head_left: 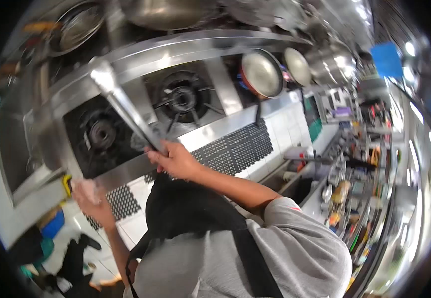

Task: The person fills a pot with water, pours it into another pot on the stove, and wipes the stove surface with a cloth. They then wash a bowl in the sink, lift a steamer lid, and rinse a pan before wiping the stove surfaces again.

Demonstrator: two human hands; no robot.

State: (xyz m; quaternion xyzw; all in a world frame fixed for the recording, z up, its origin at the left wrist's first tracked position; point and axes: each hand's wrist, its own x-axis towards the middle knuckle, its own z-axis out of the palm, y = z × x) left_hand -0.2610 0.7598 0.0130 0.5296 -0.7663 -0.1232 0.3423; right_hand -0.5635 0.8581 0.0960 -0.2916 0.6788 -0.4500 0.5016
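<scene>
Fingers (157, 158) of right hand (179, 162) pinch tongs (127, 108) at near end.
Tongs point toward eleven o'clock, end-gripped likely for reach over burner (102, 132); left hand (95, 197) at eight o'clock, blurred, cannot tell its fingers.

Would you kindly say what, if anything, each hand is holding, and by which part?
The right hand holds a long metal utensil by its near end; whether the left hand holds anything cannot be told.

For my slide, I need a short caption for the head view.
Right hand holds a long metal tool over the stove; left hand near its front.
</scene>
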